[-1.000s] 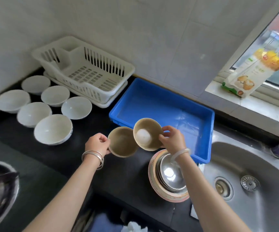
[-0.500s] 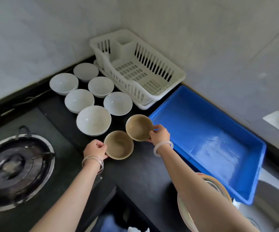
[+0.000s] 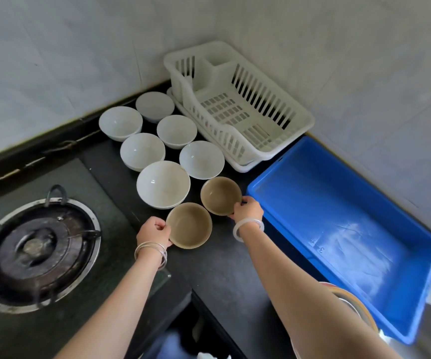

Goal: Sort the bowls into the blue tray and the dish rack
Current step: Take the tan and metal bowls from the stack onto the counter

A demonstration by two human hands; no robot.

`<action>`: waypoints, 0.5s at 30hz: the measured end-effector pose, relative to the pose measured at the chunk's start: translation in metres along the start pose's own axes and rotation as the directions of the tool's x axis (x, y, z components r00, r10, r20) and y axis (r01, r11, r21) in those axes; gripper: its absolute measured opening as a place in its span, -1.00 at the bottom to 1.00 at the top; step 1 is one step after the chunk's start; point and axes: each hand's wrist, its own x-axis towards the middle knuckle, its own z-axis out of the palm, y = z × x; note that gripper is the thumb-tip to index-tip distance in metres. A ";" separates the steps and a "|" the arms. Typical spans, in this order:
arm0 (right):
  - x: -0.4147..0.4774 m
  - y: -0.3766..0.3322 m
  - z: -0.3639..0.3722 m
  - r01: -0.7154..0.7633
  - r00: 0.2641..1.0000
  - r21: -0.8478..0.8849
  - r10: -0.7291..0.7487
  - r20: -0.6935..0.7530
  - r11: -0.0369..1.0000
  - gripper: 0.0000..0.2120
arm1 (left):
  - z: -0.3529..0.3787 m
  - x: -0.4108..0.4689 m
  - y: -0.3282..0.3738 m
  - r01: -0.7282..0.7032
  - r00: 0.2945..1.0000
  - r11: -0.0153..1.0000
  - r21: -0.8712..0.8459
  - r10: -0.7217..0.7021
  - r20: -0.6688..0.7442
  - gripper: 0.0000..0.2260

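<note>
Two tan bowls sit on the black counter. My left hand (image 3: 153, 232) grips the rim of the nearer tan bowl (image 3: 189, 225). My right hand (image 3: 248, 210) pinches the rim of the farther tan bowl (image 3: 219, 195), next to the blue tray (image 3: 343, 218), which holds nothing. Several white bowls (image 3: 163, 183) stand upright in a cluster just behind the tan ones. The white dish rack (image 3: 237, 104) stands in the corner against the wall with nothing in it.
A gas burner (image 3: 37, 248) lies on the left of the counter. A stack of plates with a steel bowl (image 3: 349, 304) peeks out behind my right forearm at the lower right. Tiled walls close off the back and right.
Both hands carried the tan bowls left from above the plate stack and lowered them to the counter beside the white bowls. The view swung left, away from the sink.
</note>
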 end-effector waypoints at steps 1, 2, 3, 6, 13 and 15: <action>0.001 0.000 0.001 -0.003 1.000 0.011 0.003 0.003 1.000 -0.71 | 0.000 0.000 0.000 -0.003 1.000 1.000 0.003 0.003 -0.007 -0.78; 0.001 0.001 0.001 -0.007 1.000 0.027 0.006 0.007 1.000 -0.70 | 0.000 0.000 0.000 -0.007 1.000 1.000 0.006 0.007 -0.013 -0.77; 0.002 0.002 0.002 -0.011 1.000 0.047 0.010 0.012 0.999 -0.70 | 0.000 0.000 0.000 -0.011 1.000 1.000 0.009 0.012 -0.018 -0.78; 0.001 0.003 0.000 -0.035 0.998 0.128 0.029 0.050 0.991 -0.70 | 0.001 -0.001 -0.001 -0.031 0.999 0.999 0.027 0.031 -0.023 -0.83; -0.008 0.000 -0.010 -0.120 0.976 0.195 0.080 0.200 0.973 -0.63 | 0.000 -0.006 -0.002 -0.102 0.994 0.994 0.044 0.103 -0.027 -0.88; -0.012 0.000 -0.017 -0.128 0.968 0.174 0.085 0.235 0.976 -0.62 | -0.002 -0.012 -0.002 -0.122 0.992 0.990 0.076 0.123 -0.005 -0.81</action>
